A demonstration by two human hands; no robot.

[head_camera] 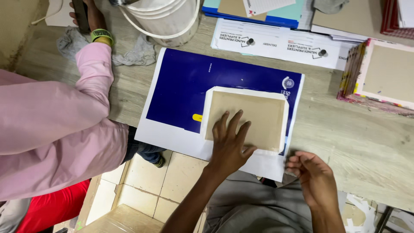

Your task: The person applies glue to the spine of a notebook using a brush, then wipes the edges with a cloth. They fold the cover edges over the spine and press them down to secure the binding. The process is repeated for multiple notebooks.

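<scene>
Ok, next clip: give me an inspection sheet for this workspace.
Surface: wooden table, worn, tiled floor below its edge.
Job's things: brown board with white border lying on blue sheet, which overhangs the table edge.
Clutter: white bucket, grey rags, printed forms, stack of covered boards, paper scraps.
Grippers: left hand flat on the board; right hand pinching the sheet's near corner.
Cables: nothing seen.
Surroundings: co-worker in pink sleeve at left.

One bucket (166, 19) (white), two rags (140, 54)
</scene>
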